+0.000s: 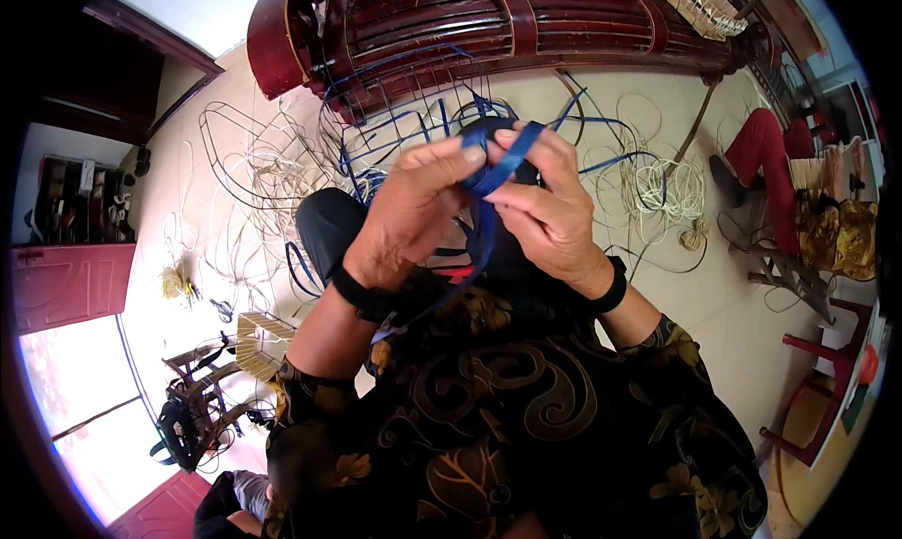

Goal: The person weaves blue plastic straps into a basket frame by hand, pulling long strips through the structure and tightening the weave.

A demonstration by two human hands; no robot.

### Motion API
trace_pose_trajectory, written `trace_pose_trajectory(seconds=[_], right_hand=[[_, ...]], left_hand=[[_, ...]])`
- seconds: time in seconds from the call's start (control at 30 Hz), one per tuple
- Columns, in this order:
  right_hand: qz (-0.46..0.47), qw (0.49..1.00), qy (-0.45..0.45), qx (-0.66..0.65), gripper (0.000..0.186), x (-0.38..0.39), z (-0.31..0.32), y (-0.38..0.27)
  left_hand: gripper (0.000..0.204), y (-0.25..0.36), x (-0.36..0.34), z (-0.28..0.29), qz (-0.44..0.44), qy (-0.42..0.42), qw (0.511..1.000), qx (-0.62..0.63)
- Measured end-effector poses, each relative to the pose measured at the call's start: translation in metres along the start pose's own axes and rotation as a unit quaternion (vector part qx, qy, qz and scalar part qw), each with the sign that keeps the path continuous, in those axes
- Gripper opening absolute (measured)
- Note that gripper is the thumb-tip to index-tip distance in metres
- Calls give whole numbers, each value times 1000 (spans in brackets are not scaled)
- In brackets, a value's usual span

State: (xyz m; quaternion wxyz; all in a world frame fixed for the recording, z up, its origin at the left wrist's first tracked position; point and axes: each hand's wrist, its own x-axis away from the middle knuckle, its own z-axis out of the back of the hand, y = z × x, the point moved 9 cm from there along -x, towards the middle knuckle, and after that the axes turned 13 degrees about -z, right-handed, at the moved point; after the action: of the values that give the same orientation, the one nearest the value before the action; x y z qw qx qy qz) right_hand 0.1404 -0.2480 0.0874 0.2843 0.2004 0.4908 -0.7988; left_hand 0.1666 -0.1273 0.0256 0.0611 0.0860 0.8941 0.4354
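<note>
A flat blue strap (510, 166) is looped between my two raised hands, in front of my lap. My left hand (421, 187) pinches the loop's left side between thumb and fingers. On the other side my right hand (552, 201) grips the strap, its thumb and fingers closed round the crossing part. One tail of the strap hangs from the loop down toward my lap. Behind my hands lies an open lattice of blue strips (413, 116), partly hidden by them and by my knees.
Tangled pale cane strands (254, 172) lie on the floor at left, and a white coil (667, 187) at right. A dark red wooden bench (564, 17) spans the far side. Another person's red-trousered leg (766, 158) is at right. A small chair (211, 379) stands at lower left.
</note>
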Motion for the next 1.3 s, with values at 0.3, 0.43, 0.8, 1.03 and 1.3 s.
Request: trace_pose_trajectory(seconds=[0.3, 0.43, 0.8, 1.03, 1.3], right_hand=[[-106, 989, 83, -54, 14, -36, 30, -4], [-250, 956, -83, -130, 14, -40, -16, 16], [-321, 934, -107, -117, 17, -6, -56, 36], [-426, 824, -245, -282, 4, 14, -99, 61], [-357, 929, -94, 38, 15, 2, -41, 96]], left_hand=[[21, 97, -10, -8, -222, 25, 901, -371], [22, 74, -4, 10, -157, 79, 938, -297], [12, 53, 22, 40, -117, 112, 906, -390], [23, 31, 25, 58, -94, 95, 937, -322], [46, 70, 58, 78, -252, 33, 967, -26]])
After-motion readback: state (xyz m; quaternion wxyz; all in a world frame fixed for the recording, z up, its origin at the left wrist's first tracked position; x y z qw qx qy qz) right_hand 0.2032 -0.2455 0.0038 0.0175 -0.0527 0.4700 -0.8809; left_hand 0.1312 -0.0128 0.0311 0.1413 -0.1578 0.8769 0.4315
